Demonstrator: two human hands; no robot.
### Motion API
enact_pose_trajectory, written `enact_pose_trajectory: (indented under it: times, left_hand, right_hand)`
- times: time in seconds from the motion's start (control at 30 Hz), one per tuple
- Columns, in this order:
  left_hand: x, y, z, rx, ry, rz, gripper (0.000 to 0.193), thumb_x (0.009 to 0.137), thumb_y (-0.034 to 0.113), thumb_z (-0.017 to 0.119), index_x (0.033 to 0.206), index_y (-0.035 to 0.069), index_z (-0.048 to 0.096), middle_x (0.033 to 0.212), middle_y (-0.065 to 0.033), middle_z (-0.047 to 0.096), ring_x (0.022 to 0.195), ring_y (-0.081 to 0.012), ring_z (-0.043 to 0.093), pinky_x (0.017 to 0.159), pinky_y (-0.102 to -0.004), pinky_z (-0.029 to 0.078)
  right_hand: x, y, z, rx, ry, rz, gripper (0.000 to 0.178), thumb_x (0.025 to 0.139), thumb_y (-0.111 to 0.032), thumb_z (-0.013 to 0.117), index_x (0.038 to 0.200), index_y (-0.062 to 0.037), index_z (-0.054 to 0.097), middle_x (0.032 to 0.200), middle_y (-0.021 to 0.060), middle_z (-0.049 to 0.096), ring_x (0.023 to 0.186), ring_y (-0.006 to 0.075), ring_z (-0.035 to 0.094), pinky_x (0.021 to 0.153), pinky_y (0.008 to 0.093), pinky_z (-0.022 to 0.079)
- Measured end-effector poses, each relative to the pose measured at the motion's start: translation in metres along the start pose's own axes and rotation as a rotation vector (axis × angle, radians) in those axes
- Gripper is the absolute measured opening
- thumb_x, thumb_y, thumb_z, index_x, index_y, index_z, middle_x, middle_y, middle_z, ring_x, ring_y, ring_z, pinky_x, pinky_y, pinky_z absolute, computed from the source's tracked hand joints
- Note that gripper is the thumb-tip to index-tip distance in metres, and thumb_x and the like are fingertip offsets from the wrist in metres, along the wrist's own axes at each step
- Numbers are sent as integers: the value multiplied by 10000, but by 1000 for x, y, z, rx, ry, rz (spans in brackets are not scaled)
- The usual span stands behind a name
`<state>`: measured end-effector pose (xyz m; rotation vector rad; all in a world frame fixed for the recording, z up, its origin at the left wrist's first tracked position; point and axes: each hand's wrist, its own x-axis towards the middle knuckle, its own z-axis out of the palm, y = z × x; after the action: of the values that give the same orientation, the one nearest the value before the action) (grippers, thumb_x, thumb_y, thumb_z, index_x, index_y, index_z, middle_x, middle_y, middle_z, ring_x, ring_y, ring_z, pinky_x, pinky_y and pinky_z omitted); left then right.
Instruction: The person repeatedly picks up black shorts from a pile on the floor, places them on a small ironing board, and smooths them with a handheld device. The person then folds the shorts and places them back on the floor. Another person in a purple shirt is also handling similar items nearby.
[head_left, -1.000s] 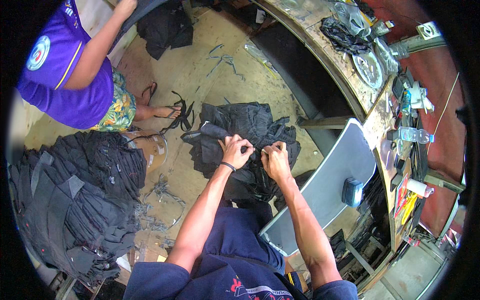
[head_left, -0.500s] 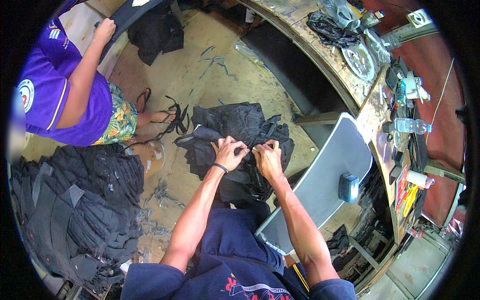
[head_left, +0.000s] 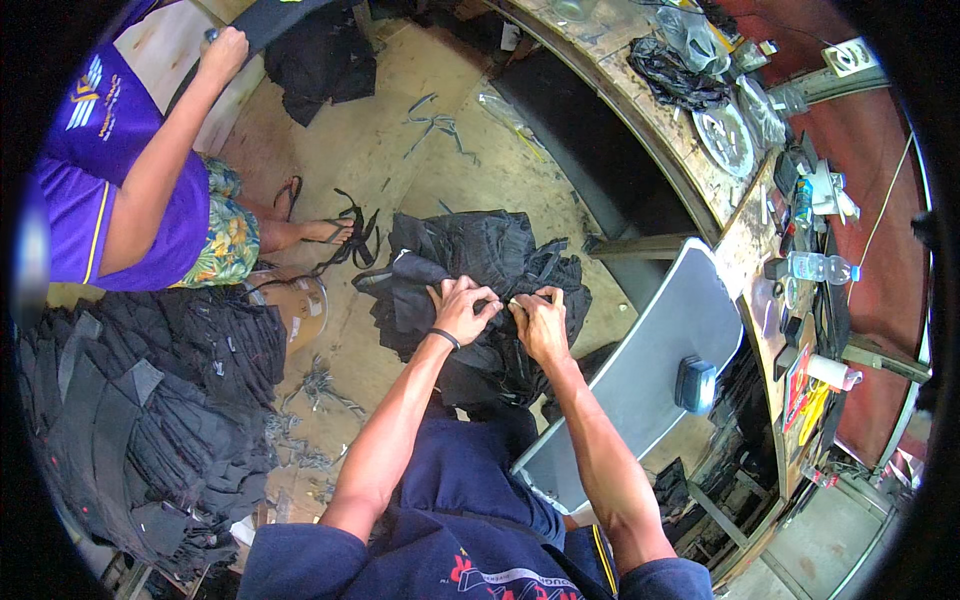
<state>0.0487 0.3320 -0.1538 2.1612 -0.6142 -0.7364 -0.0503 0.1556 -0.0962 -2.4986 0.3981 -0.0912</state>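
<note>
A bundle of black garments (head_left: 460,238) lies in front of me, with gathered folds across its top. Both of my hands are over its near middle, a small gap apart. My left hand (head_left: 463,312), with a dark band at the wrist, is closed, thumb and forefinger pinched on black fabric. Opposite it, my right hand (head_left: 540,322) is also pinched, its fingertips on the same dark cloth. Any thread or small piece between the fingertips is too small to make out.
At left is a large heap of black garments (head_left: 150,430). A person in a purple shirt (head_left: 140,190) stands beyond it, gripping dark cloth. A grey board (head_left: 650,350) bearing a blue box-shaped object (head_left: 695,385) is at my right. A cluttered workbench (head_left: 690,150) curves behind it.
My hands stay pinched at the bundle with only a slight shift. The person in purple has moved a little, and the view has tilted slightly.
</note>
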Motion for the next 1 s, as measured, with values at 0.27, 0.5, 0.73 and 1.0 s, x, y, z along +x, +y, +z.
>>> enact_pose_trajectory:
  times: [0.27,0.5,0.73,1.0]
  left_hand:
    - [-2,3,-8,0,-37,51,200,904,414,821,958,222,821,1229,-3,633,1336,-346,501,1174,-878,113]
    - [-25,34,-25,183,19,145,184,931,415,783,1007,248,782,1336,38,663,1390,-263,523,1153,-860,168]
    - [-59,63,-43,392,170,355,73,929,232,806,984,185,819,1182,35,735,1336,-229,612,1281,-745,153]
    - [-72,65,-66,579,-241,322,1109,784,683,813,1655,119,420,1608,-113,507,1543,-353,408,1259,-801,73]
  right_hand:
    - [5,-1,-17,-36,-177,46,170,953,-134,726,1058,-15,787,1051,190,781,1145,453,655,1017,521,536]
    - [22,-31,-104,256,-12,158,233,1006,-168,709,1147,12,756,1173,263,755,1098,450,715,996,497,570]
    - [32,181,-318,-411,944,575,281,1074,-236,608,1158,-5,745,1015,277,761,980,452,738,875,526,570]
    - [70,345,-350,-714,647,687,311,1017,-327,716,1150,-45,727,995,261,779,929,461,771,812,550,617]
